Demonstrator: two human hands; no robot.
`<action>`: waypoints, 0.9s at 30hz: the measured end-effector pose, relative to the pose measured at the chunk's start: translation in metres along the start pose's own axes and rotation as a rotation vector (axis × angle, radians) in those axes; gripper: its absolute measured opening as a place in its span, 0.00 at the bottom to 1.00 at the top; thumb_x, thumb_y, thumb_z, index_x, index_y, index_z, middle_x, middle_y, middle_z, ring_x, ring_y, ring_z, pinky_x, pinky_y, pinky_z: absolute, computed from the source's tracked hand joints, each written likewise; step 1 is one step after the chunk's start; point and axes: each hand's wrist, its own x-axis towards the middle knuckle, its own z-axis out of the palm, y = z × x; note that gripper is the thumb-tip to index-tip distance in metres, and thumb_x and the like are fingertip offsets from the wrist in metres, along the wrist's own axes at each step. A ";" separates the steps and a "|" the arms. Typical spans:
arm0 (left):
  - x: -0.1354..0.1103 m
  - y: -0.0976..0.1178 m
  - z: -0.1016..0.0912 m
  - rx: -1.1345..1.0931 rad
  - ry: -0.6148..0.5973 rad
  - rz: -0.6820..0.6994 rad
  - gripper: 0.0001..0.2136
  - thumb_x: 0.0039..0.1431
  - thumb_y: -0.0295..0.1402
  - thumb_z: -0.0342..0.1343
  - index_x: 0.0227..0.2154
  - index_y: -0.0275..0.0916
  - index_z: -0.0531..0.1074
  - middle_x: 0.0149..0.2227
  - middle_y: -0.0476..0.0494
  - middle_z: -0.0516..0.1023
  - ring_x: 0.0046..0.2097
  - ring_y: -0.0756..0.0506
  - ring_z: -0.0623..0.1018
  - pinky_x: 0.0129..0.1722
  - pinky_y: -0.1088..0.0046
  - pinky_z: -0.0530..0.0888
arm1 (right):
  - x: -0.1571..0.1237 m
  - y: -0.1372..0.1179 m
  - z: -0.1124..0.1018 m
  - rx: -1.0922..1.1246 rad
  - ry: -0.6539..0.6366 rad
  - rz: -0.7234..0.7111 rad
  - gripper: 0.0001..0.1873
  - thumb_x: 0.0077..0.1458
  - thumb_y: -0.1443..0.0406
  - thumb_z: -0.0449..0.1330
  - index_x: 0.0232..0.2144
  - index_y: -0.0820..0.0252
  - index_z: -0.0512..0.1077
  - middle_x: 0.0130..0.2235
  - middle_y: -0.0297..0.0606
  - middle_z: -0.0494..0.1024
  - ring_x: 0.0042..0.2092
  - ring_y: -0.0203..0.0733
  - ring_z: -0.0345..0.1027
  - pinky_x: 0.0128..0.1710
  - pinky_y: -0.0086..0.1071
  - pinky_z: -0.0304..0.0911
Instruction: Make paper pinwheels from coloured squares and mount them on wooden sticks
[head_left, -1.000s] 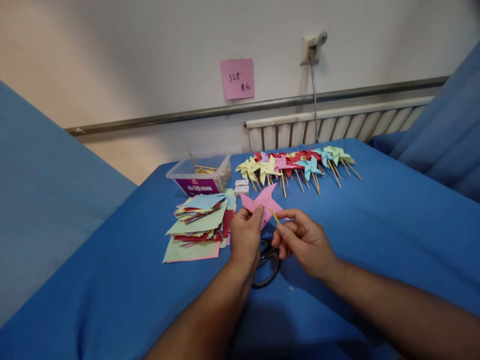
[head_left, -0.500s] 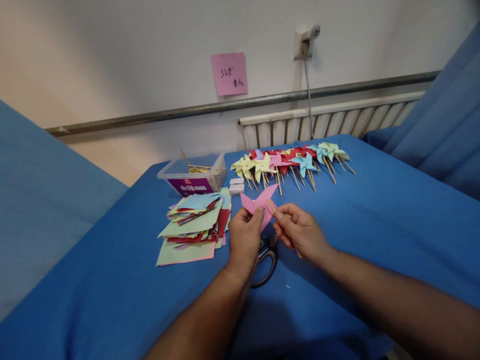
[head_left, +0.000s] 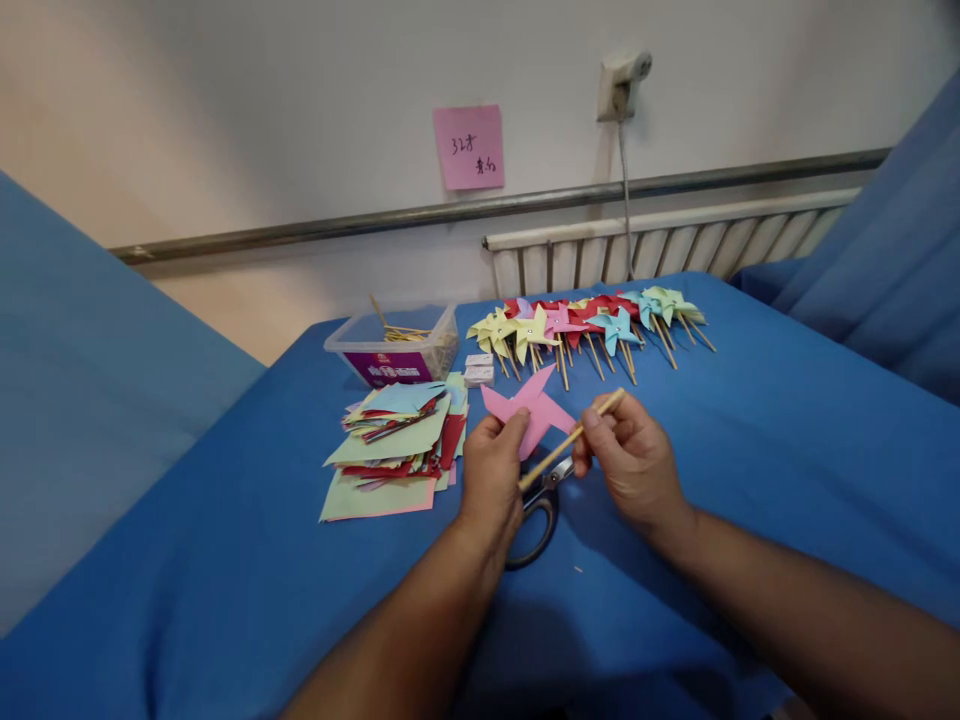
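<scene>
- Left hand (head_left: 491, 465) is gripping a pink paper pinwheel (head_left: 536, 405), fingers pinching its lower left part; pinwheel is sitting mid-frame, held above the bench (head_left: 712, 450).
- Right hand (head_left: 636, 455), right of centre, is gripping a thin wooden stick (head_left: 574, 437) between thumb and fingers.
- Stick is slanting from upper right to lower left, its lower end reaching close to the left hand; can't tell if it is touching the pinwheel.
- Black-handled scissors (head_left: 557, 474) are lying below the pinwheel, partly hidden by the left hand.
- Stack of coloured paper (head_left: 397, 445) is lying left of centre, sheets overlapping unevenly.
- Clear plastic box (head_left: 386, 367) is standing behind the stack, holding more sticks (head_left: 405, 334).
- Small white boxes (head_left: 478, 376) are sitting just right of it.
- Row of pinwheels on sticks (head_left: 559, 320) is lying along the bench's far edge, upper right of centre.
- Pink note (head_left: 469, 150) is hanging on the wall, top centre.
</scene>
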 end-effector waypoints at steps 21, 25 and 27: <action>0.005 0.009 -0.004 -0.022 0.063 0.066 0.13 0.42 0.38 0.65 0.21 0.36 0.67 0.19 0.54 0.67 0.22 0.54 0.65 0.24 0.77 0.63 | -0.011 0.011 0.004 0.062 -0.342 0.255 0.15 0.54 0.59 0.63 0.40 0.56 0.63 0.25 0.26 0.75 0.21 0.31 0.68 0.22 0.25 0.64; 0.004 0.004 -0.005 0.220 0.089 0.192 0.12 0.46 0.38 0.63 0.21 0.35 0.70 0.20 0.53 0.67 0.22 0.54 0.64 0.22 0.77 0.60 | -0.006 0.015 0.004 0.010 -0.233 0.201 0.16 0.57 0.57 0.60 0.43 0.57 0.63 0.27 0.28 0.76 0.21 0.30 0.69 0.22 0.25 0.63; 0.003 0.000 -0.005 0.306 0.052 0.227 0.11 0.48 0.39 0.62 0.23 0.35 0.72 0.21 0.51 0.68 0.23 0.53 0.65 0.23 0.77 0.61 | -0.003 0.019 0.003 -0.011 -0.215 0.205 0.16 0.57 0.55 0.59 0.43 0.58 0.64 0.28 0.29 0.76 0.21 0.30 0.69 0.21 0.25 0.62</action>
